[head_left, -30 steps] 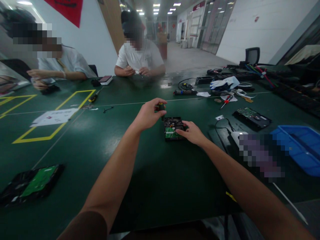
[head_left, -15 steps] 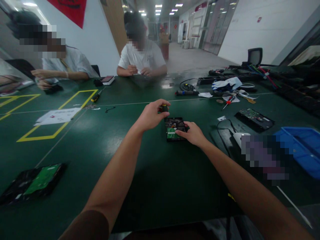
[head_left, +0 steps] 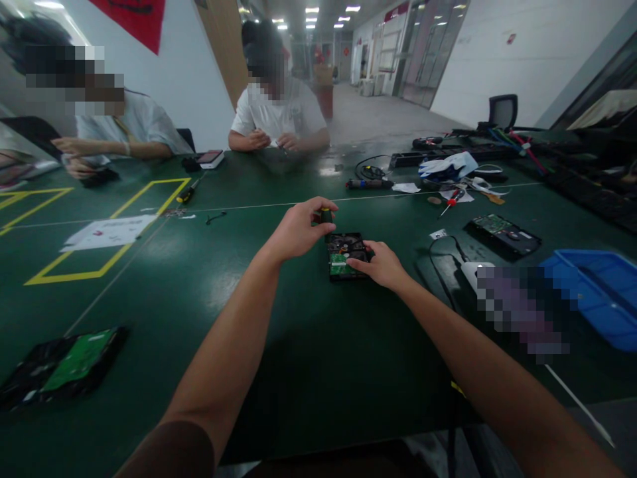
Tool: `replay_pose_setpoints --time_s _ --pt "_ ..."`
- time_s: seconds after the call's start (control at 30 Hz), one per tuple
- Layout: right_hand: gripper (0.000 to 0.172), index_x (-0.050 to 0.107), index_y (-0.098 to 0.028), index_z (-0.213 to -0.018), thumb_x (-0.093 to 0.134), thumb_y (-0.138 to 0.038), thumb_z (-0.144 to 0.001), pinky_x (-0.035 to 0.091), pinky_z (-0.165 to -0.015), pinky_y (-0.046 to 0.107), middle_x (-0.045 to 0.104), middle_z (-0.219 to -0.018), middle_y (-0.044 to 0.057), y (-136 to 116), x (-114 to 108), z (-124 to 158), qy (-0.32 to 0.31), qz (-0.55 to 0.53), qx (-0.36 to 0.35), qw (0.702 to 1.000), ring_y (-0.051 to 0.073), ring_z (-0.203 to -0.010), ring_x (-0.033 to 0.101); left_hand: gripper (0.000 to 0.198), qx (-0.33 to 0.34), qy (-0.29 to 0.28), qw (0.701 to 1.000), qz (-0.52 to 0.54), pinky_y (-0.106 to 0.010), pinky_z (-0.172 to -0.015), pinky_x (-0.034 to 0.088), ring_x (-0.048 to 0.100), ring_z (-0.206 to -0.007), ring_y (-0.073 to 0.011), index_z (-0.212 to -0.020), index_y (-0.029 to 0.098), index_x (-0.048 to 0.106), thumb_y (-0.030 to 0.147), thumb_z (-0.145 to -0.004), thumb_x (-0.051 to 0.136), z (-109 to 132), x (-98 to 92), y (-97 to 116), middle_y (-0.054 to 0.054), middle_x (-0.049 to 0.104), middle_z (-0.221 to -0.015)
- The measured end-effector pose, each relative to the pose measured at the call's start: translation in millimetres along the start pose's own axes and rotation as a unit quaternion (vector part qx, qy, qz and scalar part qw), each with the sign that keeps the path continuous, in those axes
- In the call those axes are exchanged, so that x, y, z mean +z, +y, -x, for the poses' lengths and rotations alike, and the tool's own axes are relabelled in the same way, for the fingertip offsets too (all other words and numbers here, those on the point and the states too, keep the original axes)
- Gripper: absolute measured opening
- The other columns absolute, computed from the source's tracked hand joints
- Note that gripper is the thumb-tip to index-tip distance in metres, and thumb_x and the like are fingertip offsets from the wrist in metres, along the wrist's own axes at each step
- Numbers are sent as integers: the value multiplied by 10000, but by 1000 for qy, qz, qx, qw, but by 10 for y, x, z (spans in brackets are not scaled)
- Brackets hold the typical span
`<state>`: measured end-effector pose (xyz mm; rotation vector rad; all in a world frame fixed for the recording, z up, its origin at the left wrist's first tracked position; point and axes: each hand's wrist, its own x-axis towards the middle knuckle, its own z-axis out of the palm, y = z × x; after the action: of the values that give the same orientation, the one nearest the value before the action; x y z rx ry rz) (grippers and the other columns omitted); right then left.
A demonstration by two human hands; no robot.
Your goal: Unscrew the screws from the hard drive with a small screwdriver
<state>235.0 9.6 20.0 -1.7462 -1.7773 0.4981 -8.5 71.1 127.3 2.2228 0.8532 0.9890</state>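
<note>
A black hard drive (head_left: pixel 345 255) with a green circuit board lies circuit side up in the middle of the green table (head_left: pixel 318 345). My left hand (head_left: pixel 297 232) is closed round the handle of a small screwdriver (head_left: pixel 325 216) that stands upright over the drive's far left corner. My right hand (head_left: pixel 381 265) rests on the drive's right edge, its fingers pressed down on it.
Another hard drive (head_left: pixel 60 366) lies at the near left, a third drive (head_left: pixel 501 234) at the right. A blue tray (head_left: pixel 600 292) sits at the far right beside cables. Two people sit across the table. Yellow tape, a paper sheet (head_left: pixel 107 232) and tools lie beyond.
Both hands stay on the drive and the screwdriver; only the left fingers shift slightly round the handle.
</note>
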Motion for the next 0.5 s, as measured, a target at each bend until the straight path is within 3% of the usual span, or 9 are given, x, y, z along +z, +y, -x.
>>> replay_pose_setpoints --time_s 0.5 --pt "604 677 -230 -1279 766 -621 -829 511 -962 441 671 -1195 122 7 12 -7 2 6 -20 1000 316 -1135 635 336 -1 5 1000 -7 -420 -954 560 685 -990 -213 -1173 205 702 198 -837 719 -12 23 -15 -89 740 -1131"
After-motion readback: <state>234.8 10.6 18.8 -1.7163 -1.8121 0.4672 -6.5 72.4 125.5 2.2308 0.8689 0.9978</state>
